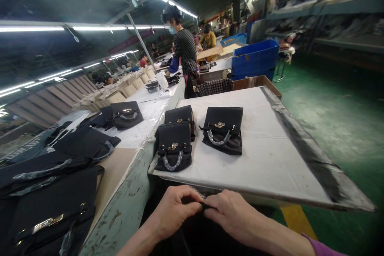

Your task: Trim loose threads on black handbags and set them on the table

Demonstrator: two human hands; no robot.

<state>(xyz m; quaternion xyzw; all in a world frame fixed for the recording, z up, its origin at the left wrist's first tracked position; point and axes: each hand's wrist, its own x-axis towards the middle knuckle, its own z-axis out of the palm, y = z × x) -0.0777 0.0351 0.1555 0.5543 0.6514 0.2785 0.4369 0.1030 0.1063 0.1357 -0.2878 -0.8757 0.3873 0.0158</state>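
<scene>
My left hand (176, 211) and my right hand (232, 213) meet low in the view, just below the near edge of the white work table (270, 148). Both pinch a small dark piece (205, 205) between thumb and fingertips; what it is stays hidden. On the table lie three small black handbags with gold clasps and plastic-wrapped handles: one nearest me (174, 147), one behind it (180, 116), one to the right (223, 130).
A long bench (120, 176) on the left carries more black bags (126, 115) and beige boxes (115, 97). A person in a striped top (184, 54) stands at its far end. Blue crates (255, 59) and a cardboard box (256, 83) sit behind the table; green floor lies to the right.
</scene>
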